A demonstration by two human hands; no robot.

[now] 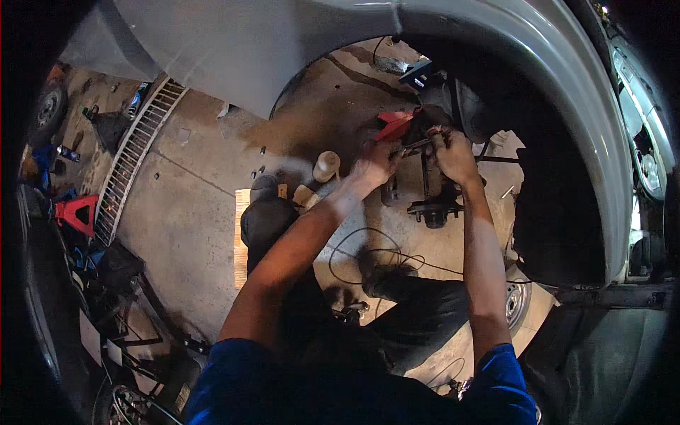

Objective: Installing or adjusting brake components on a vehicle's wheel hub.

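Inside the car's wheel arch, my left hand (379, 161) is closed around one end of a slim metal wrench-like tool (416, 146). My right hand (455, 156) has its fingers pinched at the other end, beside dark suspension parts. What lies right under those fingertips is too small and dark to make out. Below both hands is the dark wheel hub (433, 211) with its studs, wheel removed. A red angular metal piece (395, 125) sits just beyond my left hand.
The grey fender (524, 42) curves over the workspace. A pale cylindrical container (326, 166) stands near my knee, by flat cardboard (241, 241). A black cable (354, 230) loops across the floor. At left lie a slatted metal rack (138, 156) and a red stand (76, 212).
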